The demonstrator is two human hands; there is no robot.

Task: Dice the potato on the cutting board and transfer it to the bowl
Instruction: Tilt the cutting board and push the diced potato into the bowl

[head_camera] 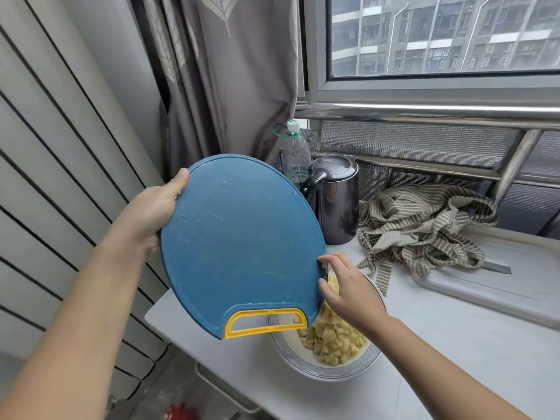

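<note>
Fingers [181, 178] of the left hand [151, 210] are clamped on the far rim of the blue cutting board [242, 237], thumb on the underside that faces the camera and the others hidden behind it. The board is tipped steeply over the bowl [303, 363], its yellow handle [266, 322] lowest and just above the bowl's near rim. The right hand [348, 286] is at the board's right edge, its fingers [328, 260] loosely bent and reaching round to the hidden cutting face; they grasp nothing that shows and look to be brushing pieces off. Diced potato [333, 338] lies heaped in the bowl directly below that hand, with a few cubes showing just beside the fingertips. Dicing looks finished and the transfer is under way, probably close to its end. Whether any pieces cling to the hidden face cannot be told. The next move likely calls for a sweep down that face toward the bowl, with the board kept low so nothing bounces onto the desk [454, 359]. A kettle [333, 201], a water bottle [297, 153] and a striped cloth [424, 225] stand behind the bowl.
</note>
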